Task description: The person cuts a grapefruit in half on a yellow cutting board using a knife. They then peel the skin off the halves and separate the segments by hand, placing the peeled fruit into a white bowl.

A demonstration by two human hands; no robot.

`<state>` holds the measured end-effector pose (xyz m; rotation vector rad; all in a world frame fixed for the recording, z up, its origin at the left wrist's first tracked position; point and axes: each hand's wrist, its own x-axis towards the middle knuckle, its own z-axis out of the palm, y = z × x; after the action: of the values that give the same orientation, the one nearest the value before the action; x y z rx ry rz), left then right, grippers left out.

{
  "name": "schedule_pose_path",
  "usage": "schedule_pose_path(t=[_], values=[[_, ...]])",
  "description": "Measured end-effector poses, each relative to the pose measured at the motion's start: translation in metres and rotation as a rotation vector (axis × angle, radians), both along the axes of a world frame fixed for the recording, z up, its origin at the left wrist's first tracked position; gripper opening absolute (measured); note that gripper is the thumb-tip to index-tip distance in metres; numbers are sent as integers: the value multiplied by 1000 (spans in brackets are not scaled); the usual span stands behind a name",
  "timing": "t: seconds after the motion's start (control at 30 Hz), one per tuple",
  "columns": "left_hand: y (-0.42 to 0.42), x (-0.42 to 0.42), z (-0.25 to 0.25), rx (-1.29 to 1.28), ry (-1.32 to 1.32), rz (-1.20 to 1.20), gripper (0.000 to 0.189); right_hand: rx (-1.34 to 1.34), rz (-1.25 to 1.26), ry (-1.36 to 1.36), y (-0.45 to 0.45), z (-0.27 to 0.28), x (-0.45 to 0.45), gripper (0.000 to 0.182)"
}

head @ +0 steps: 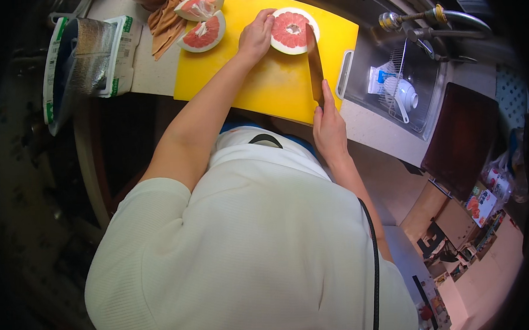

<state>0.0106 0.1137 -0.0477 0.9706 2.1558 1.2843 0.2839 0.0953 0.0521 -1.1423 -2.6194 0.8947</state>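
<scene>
On a yellow cutting board [278, 84] lies half a pink-fleshed pomelo or grapefruit [288, 26], cut face up with a thick white rind. My left hand [257, 38] holds it at its left side. My right hand [329, 126] grips the handle of a kitchen knife [314, 65]. The blade points away from me, its tip over the right part of the cut face; whether it has entered the flesh I cannot tell. Two cut wedges [203, 32] of the same fruit rest at the board's far left.
A crumpled brown cloth [166, 24] is left of the wedges. Foam boxes with a silvery sheet [93, 55] stand at the counter's left. To the right, a steel sink [362, 68] holds a wire rack with a white bowl [401, 92], below a faucet [435, 16].
</scene>
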Motion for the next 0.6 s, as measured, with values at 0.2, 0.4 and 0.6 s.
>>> schedule_pose_path(t=[0.2, 0.4, 0.6], values=[[6, -4, -2, -18, 17, 19, 35, -58, -11, -73, 4, -4, -14, 62], [15, -18, -14, -85, 105, -5, 34, 100, -6, 18, 16, -26, -40, 65], [20, -24, -14, -130, 72, -11, 34, 177, 5, 90, 17, -32, -58, 66]])
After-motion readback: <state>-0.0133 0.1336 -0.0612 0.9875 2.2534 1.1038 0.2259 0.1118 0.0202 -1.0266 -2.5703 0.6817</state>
